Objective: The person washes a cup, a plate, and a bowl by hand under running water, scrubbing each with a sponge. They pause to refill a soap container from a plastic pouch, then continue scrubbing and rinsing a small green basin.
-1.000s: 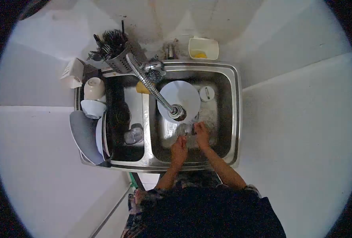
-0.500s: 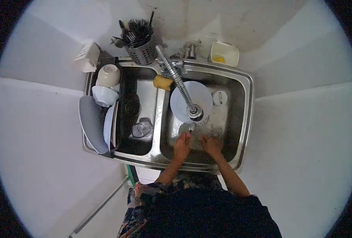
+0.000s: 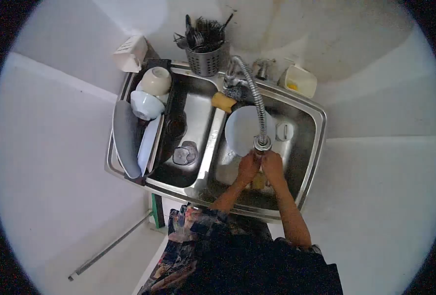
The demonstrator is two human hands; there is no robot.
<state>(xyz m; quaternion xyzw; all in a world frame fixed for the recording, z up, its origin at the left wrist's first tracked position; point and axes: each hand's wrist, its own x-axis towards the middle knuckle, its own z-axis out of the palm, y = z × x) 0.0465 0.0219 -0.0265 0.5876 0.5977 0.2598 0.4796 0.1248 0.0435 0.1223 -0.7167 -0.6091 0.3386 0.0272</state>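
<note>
My left hand (image 3: 249, 168) and my right hand (image 3: 272, 166) are together in the right sink basin, fingers curled in and close to each other. Right above them is the spray head (image 3: 262, 143) of the coiled spring faucet (image 3: 255, 91), its lower end overlapped by my fingertips. I cannot tell what, if anything, my fingers hold. Just beyond my left hand, a large white plate (image 3: 240, 129) lies in the basin. A small white round piece (image 3: 284, 131) sits to the plate's right. Below my hands, a yellowish patch (image 3: 258, 181) shows between my wrists.
A yellow sponge (image 3: 224, 102) rests on the divider beside a metal scourer (image 3: 233, 92). In the left basin is a clear cup (image 3: 181, 156). Bowls (image 3: 147, 105) and plates (image 3: 126, 140) stand on the left. A cutlery holder (image 3: 204, 63) and a cream dish (image 3: 300, 81) are behind.
My hands have come closer together and moved up to the spray head; before, they were apart below it. The view has shifted and turned slightly, with the sink now further right.
</note>
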